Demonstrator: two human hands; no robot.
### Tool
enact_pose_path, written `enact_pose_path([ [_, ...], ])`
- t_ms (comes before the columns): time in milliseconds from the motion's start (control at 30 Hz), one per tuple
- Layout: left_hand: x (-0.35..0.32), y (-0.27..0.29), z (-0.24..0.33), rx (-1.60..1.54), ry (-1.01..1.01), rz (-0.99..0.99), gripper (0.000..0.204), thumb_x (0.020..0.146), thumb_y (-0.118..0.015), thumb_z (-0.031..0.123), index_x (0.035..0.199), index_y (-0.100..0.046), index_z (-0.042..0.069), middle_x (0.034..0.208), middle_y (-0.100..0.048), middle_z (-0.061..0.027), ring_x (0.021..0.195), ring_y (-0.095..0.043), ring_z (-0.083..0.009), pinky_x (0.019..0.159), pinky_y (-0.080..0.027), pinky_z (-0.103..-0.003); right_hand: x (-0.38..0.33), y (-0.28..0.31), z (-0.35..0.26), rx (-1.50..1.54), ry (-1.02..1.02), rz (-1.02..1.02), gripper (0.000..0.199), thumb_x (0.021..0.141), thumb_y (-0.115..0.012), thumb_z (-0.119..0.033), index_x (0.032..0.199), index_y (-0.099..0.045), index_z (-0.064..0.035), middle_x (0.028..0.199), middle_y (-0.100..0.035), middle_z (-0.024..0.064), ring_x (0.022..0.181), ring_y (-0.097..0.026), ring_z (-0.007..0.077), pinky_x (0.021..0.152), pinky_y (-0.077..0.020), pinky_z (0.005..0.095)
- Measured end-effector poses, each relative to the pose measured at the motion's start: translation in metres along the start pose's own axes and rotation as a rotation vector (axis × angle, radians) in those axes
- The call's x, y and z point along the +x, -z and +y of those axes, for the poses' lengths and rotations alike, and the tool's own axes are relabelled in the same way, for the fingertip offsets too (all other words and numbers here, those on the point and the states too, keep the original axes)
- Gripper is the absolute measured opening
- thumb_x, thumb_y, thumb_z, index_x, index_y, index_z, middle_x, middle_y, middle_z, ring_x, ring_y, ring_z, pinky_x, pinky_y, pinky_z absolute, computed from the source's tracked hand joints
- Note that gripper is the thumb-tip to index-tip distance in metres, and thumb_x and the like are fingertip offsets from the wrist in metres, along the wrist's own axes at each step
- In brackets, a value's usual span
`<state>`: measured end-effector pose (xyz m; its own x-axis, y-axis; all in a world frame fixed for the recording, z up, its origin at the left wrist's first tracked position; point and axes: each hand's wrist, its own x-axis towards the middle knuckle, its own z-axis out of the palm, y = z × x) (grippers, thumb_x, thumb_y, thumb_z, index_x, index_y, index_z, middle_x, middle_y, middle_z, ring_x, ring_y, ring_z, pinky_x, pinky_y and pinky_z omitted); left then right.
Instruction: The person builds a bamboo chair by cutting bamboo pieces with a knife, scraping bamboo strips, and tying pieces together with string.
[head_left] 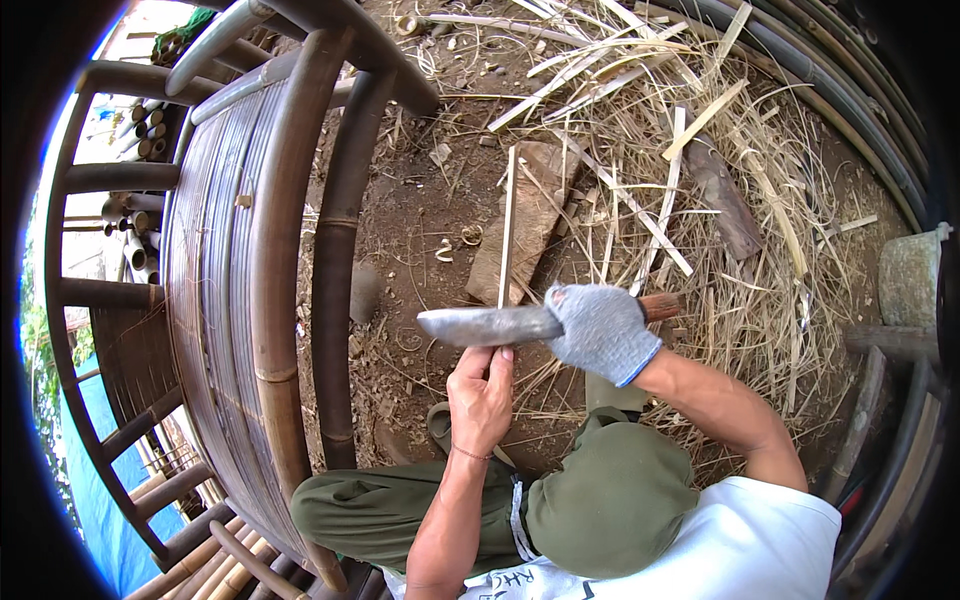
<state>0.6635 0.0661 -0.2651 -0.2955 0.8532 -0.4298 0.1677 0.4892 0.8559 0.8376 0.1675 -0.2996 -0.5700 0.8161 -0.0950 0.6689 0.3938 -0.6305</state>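
Dirt floor (400,220), white shirt (740,535) with dark lettering (518,578), gloved right hand (603,332) gripping knife (490,326)

A slatted bamboo bench (215,260) is standing along the left edge of the dirt floor (390,205), with a blue sheet (105,460) showing beyond it. Bamboo poles (836,97) are lining the floor's far right corner, and bright daylight is entering from the left.

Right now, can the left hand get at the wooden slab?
Probably not directly: the left hand appears to pinch the pale strip, and the knife blade crosses between that hand and the wooden slab.
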Motion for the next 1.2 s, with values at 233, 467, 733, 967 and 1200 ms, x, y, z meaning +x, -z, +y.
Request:
enact_pose_path([
  [233,-0.049,0.003,-0.003,0.214,-0.021,-0.038,0.030,0.101,-0.062,0.011,0.128,-0.066,-0.001,0.082,-0.062,-0.0083,0.072,-0.057,-0.0135,0.066,-0.048,-0.029,0.036,0.017,0.049,0.027,-0.394,-0.041,0.029,0.095,-0.058,-0.032,0.093,-0.064,-0.0040,0.067,-0.067,0.0169,0.063,-0.071,0.0347,0.059,-0.0581,0.0467],
  [467,-0.050,0.011,0.018,-0.302,0.249,-0.119,0.040,0.107,-0.054,0.022,0.138,-0.057,-0.003,0.084,-0.065,-0.0061,0.053,-0.048,-0.0042,0.045,-0.039,-0.020,0.028,0.032,0.050,0.108,-0.296,0.097,0.031,0.099,-0.053,-0.031,0.095,-0.067,-0.0027,0.060,-0.063,0.0139,0.057,-0.067,0.0306,0.056,-0.0561,0.0444],
  [733,-0.032,0.001,0.031,-0.359,0.219,-0.182,0.049,0.109,-0.050,0.024,0.153,-0.043,0.003,0.073,-0.060,-0.0023,0.047,-0.043,-0.0028,0.040,-0.034,-0.019,0.009,0.000,0.003,0.115,-0.137,0.159,0.017,0.088,-0.060,-0.021,0.080,-0.062,-0.0067,0.067,-0.065,0.0193,0.066,-0.069,0.0366,0.062,-0.0564,0.0463],
  [967,-0.057,0.006,0.022,-0.432,0.250,-0.202,0.038,0.109,-0.048,0.027,0.134,-0.053,-0.001,0.072,-0.064,-0.0078,0.041,-0.043,-0.0059,0.038,-0.034,-0.020,0.043,0.055,0.065,0.879,-0.564,0.057,0.036,0.099,-0.059,-0.038,0.104,-0.070,-0.0042,0.063,-0.046,-0.0071,0.050,-0.049,0.0062,0.045,-0.0492,0.0247],
  [1200,0.005,-0.016,0.033,-0.480,0.193,-0.018,0.024,0.108,-0.052,0.026,0.111,-0.061,0.004,0.077,-0.064,-0.0029,0.056,-0.055,-0.0071,0.042,-0.042,-0.021,0.009,0.019,-0.018,1.310,-0.305,-0.273,0.024,0.098,-0.068,-0.029,0.104,-0.073,-0.0057,0.075,-0.064,-0.0015,0.058,-0.054,0.0064,0.053,-0.0448,0.0267],
])
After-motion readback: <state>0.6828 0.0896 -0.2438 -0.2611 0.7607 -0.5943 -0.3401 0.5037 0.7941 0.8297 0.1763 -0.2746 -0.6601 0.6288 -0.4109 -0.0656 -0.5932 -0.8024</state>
